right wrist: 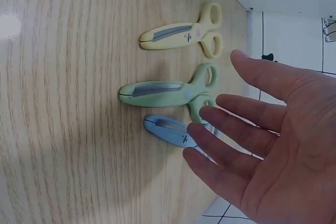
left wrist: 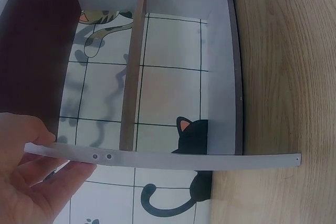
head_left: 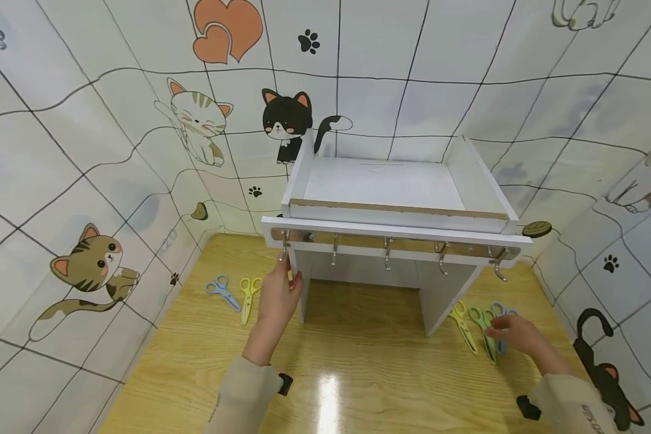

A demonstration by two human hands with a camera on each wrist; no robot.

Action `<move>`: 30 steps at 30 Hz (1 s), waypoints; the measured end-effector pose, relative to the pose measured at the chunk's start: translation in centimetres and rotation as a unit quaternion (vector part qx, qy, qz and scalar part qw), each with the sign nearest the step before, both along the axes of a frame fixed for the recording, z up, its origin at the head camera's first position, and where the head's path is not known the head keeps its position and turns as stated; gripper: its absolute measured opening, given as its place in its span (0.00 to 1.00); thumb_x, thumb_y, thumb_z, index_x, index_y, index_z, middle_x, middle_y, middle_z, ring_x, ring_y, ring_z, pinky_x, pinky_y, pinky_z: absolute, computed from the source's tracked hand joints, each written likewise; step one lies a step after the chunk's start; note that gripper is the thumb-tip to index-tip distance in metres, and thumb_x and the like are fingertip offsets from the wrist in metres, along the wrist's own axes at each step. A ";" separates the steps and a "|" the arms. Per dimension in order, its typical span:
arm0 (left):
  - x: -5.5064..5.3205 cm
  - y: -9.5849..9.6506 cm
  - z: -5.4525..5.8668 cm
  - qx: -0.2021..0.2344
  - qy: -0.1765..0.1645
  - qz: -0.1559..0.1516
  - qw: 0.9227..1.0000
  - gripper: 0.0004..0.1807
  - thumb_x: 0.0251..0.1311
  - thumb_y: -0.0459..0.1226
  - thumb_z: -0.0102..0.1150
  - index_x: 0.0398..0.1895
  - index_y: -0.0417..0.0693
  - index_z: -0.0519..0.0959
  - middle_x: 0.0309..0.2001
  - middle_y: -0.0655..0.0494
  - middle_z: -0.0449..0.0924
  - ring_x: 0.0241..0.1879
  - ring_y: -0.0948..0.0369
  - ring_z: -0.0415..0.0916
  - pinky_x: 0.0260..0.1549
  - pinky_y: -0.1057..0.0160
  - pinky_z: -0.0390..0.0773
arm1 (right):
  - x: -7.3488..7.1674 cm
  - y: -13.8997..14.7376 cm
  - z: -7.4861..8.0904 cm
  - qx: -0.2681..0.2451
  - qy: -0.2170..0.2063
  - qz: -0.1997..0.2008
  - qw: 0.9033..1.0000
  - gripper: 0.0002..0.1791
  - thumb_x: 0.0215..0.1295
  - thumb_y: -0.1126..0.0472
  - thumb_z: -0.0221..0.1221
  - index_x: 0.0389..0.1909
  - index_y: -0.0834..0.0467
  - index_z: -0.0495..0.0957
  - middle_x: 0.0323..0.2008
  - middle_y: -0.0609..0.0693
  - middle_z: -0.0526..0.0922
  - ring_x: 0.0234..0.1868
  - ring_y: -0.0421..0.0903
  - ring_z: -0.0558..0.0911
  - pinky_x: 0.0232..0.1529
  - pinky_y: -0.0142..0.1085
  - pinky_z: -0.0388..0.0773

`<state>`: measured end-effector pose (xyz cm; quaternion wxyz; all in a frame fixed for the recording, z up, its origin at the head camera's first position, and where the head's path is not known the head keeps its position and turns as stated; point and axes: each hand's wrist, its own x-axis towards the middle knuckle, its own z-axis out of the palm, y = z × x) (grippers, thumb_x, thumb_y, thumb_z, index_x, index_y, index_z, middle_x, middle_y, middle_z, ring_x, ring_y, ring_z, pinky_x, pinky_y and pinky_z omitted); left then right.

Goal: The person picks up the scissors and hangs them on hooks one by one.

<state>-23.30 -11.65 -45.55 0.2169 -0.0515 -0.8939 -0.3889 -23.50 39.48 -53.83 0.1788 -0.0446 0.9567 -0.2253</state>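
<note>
A white wooden shelf unit [head_left: 380, 226] with a rail of metal hooks [head_left: 387, 253] along its front stands on the table. At its left side, my left hand [head_left: 278, 292] holds the edge of the side panel [left wrist: 184, 160]. In the left wrist view the thumb lies on one face of this panel and the fingers on the other. My right hand [head_left: 516, 334], fingers spread and fairly straight, hovers by the handles of green scissors [right wrist: 163, 94] and blue scissors [right wrist: 170, 131], its palm holding nothing. Yellow scissors [right wrist: 181, 36] lie beside them. Whether the fingertips touch any handle, I cannot tell.
On the left of the wooden table [head_left: 358, 361] lie another pair of blue scissors [head_left: 223, 292] and yellow scissors [head_left: 249, 298]. Walls with a tiled cat print [head_left: 380, 48] enclose the back and both sides. The hooks stick out at the front.
</note>
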 end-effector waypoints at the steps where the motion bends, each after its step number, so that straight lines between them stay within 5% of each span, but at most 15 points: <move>1: 0.0 0.0 0.0 0.000 0.000 -0.001 1.000 0.19 0.64 0.29 0.57 0.57 0.39 0.69 0.52 0.33 0.83 0.50 0.42 0.84 0.36 0.55 0.90 | 0.0 0.0 -0.2 -0.001 -0.002 -0.001 1.000 0.33 0.70 0.50 0.59 0.55 0.80 0.72 0.51 0.77 0.78 0.52 0.73 0.78 0.49 0.61 0.81; 11: -0.1 0.4 0.1 0.001 -0.008 -0.005 1.000 0.20 0.63 0.29 0.58 0.57 0.37 0.69 0.52 0.31 0.82 0.51 0.42 0.84 0.37 0.55 0.90 | 0.0 -0.1 -1.5 -0.002 -0.004 0.003 1.000 0.33 0.68 0.50 0.61 0.50 0.82 0.73 0.47 0.77 0.80 0.47 0.70 0.81 0.46 0.58 0.83; 30: -0.2 0.2 0.3 -0.001 -0.006 0.001 1.000 0.18 0.63 0.30 0.58 0.55 0.36 0.71 0.50 0.32 0.83 0.49 0.44 0.85 0.35 0.57 0.90 | -0.1 -1.2 -1.5 0.016 -0.028 -0.040 0.999 0.34 0.67 0.51 0.61 0.53 0.81 0.71 0.51 0.78 0.77 0.50 0.73 0.78 0.47 0.59 0.81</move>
